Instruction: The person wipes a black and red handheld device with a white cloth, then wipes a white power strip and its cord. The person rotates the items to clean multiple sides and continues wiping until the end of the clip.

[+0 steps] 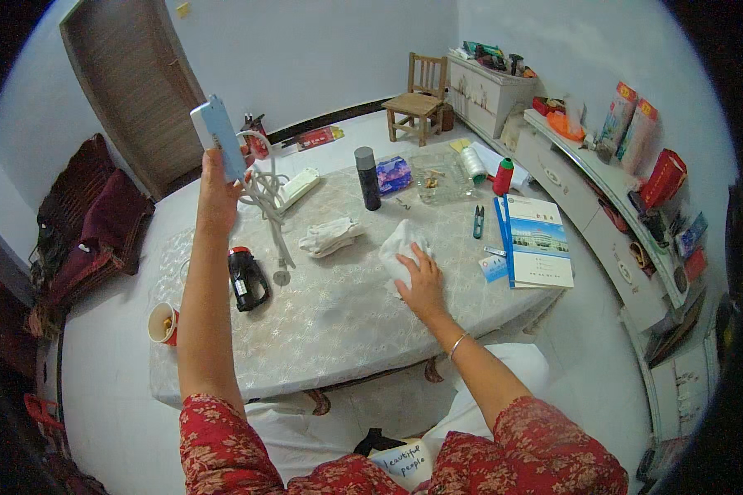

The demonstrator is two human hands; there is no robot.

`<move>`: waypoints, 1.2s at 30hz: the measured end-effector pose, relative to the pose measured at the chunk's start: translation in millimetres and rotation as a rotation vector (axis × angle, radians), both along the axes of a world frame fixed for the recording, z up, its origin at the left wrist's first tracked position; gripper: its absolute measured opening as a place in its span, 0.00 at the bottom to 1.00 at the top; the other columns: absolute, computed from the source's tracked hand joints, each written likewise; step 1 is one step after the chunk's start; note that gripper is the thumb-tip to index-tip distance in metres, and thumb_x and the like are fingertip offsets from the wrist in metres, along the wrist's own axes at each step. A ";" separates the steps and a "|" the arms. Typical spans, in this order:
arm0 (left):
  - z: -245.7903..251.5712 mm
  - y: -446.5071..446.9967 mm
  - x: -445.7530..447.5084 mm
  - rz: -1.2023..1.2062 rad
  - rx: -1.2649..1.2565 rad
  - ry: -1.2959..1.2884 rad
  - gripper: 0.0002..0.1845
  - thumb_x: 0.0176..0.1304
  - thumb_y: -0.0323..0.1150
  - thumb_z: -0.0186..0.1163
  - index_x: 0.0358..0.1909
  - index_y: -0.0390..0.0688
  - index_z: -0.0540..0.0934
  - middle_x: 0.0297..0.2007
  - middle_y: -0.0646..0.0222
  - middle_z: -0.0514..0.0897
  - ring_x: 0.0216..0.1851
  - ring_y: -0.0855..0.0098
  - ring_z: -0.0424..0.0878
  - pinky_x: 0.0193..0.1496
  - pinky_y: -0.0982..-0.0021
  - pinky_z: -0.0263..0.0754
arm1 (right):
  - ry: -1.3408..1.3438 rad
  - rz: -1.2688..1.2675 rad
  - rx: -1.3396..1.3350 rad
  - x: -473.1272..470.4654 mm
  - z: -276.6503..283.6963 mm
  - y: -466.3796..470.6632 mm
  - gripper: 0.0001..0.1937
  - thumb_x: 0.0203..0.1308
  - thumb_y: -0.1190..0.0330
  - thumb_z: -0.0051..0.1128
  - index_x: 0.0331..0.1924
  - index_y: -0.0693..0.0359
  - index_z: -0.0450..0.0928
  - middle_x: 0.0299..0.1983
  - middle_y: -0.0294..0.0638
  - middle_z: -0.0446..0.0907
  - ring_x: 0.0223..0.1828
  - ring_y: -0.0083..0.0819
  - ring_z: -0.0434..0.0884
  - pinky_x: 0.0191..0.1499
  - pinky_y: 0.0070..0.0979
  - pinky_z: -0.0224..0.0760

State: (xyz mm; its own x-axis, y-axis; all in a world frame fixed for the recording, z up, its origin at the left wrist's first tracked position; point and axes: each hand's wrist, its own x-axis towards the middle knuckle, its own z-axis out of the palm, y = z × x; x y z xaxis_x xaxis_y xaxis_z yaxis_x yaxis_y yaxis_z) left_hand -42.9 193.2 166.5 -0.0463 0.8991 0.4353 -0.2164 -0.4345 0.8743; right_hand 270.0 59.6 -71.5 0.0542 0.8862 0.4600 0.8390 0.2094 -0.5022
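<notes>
My left hand [223, 201] is raised above the far left of the table and grips a flat pale blue and white rectangular case [221, 137]. A bundled white cord [265, 197] hangs close by it, its plug [280, 276] lower down; whether cord and case are joined, I cannot tell. Behind the cord lies a white power strip [300, 187]. My right hand [423, 286], a bracelet on its wrist, rests with spread fingers on a crumpled white cloth [401, 244]. Left of that is a folded whitish cloth bundle [329, 237].
A black flashlight [247, 279] and a paper cup [161, 324] stand at left. Beyond the cloths are a dark spray can [367, 179], tissue pack [394, 175], glass tray [443, 195] and thread spools [503, 177]. Thread snips [478, 221] and booklets [538, 244] lie at right.
</notes>
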 end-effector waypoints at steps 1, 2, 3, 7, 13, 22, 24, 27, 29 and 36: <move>7.2 -9.4 -2.8 -0.022 0.032 0.042 0.38 0.62 0.66 0.53 0.60 0.44 0.68 0.48 0.62 0.81 0.49 0.67 0.79 0.48 0.65 0.74 | -0.002 0.000 -0.002 0.2 -0.6 0.2 0.30 0.51 0.64 0.66 0.62 0.48 0.71 0.70 0.43 0.59 0.67 0.47 0.62 0.67 0.44 0.54; 13.5 -20.6 -5.8 -0.042 0.061 0.087 0.38 0.63 0.66 0.53 0.61 0.45 0.66 0.47 0.61 0.81 0.48 0.67 0.80 0.48 0.64 0.75 | -0.023 -0.003 0.004 0.1 -1.4 0.3 0.30 0.51 0.64 0.66 0.62 0.48 0.71 0.70 0.42 0.59 0.67 0.47 0.63 0.66 0.45 0.56; 20.2 -32.9 -9.1 -0.027 0.053 0.133 0.37 0.63 0.65 0.52 0.61 0.46 0.64 0.47 0.60 0.80 0.47 0.68 0.81 0.48 0.64 0.76 | -0.038 -0.006 0.009 0.0 -2.1 0.5 0.31 0.52 0.65 0.66 0.62 0.48 0.70 0.70 0.42 0.60 0.66 0.47 0.63 0.65 0.46 0.57; 17.7 -99.0 -3.2 0.014 0.048 0.431 0.35 0.62 0.58 0.61 0.61 0.45 0.65 0.43 0.60 0.81 0.40 0.70 0.83 0.36 0.70 0.80 | -0.065 -0.037 0.063 -1.8 -5.1 1.8 0.32 0.52 0.66 0.66 0.63 0.47 0.69 0.69 0.42 0.62 0.64 0.46 0.65 0.62 0.47 0.61; -30.1 -162.7 44.8 0.156 -0.162 1.069 0.39 0.49 0.52 0.74 0.58 0.43 0.70 0.43 0.48 0.84 0.37 0.58 0.86 0.37 0.61 0.81 | -0.144 0.022 0.018 2.1 -2.8 2.5 0.32 0.53 0.65 0.65 0.65 0.47 0.67 0.68 0.42 0.63 0.62 0.46 0.66 0.62 0.45 0.62; -14.5 -91.8 52.1 0.312 -0.094 1.020 0.41 0.46 0.52 0.75 0.58 0.41 0.71 0.46 0.50 0.82 0.44 0.57 0.83 0.45 0.58 0.78 | -0.193 0.085 0.014 7.0 5.9 -3.1 0.32 0.54 0.66 0.63 0.66 0.49 0.66 0.67 0.45 0.63 0.63 0.46 0.66 0.63 0.44 0.60; -11.0 -59.4 58.2 0.382 0.049 1.044 0.41 0.45 0.52 0.76 0.58 0.42 0.71 0.46 0.53 0.81 0.45 0.57 0.82 0.45 0.58 0.78 | -0.206 0.078 -0.031 5.8 6.3 -2.8 0.32 0.54 0.66 0.62 0.66 0.50 0.66 0.68 0.45 0.62 0.63 0.46 0.65 0.63 0.45 0.59; -22.7 -10.9 70.9 0.490 0.149 1.110 0.41 0.43 0.52 0.76 0.58 0.45 0.72 0.46 0.56 0.80 0.47 0.56 0.81 0.45 0.57 0.78 | -0.203 0.077 -0.074 5.7 7.3 -1.6 0.32 0.55 0.65 0.63 0.65 0.49 0.67 0.69 0.44 0.60 0.65 0.45 0.63 0.64 0.44 0.58; -38.3 18.7 78.4 0.560 0.211 1.155 0.41 0.42 0.52 0.77 0.58 0.47 0.72 0.46 0.58 0.80 0.47 0.56 0.81 0.44 0.56 0.78 | -0.188 0.091 -0.087 6.8 8.7 -1.3 0.31 0.55 0.64 0.63 0.65 0.49 0.67 0.69 0.43 0.59 0.66 0.45 0.62 0.65 0.44 0.57; -106.2 93.9 103.1 0.541 0.009 1.306 0.38 0.43 0.50 0.76 0.55 0.49 0.72 0.42 0.55 0.79 0.45 0.53 0.80 0.42 0.55 0.77 | -0.171 0.146 -0.135 10.8 13.3 -2.1 0.33 0.55 0.64 0.63 0.67 0.48 0.64 0.71 0.43 0.56 0.67 0.48 0.58 0.67 0.45 0.53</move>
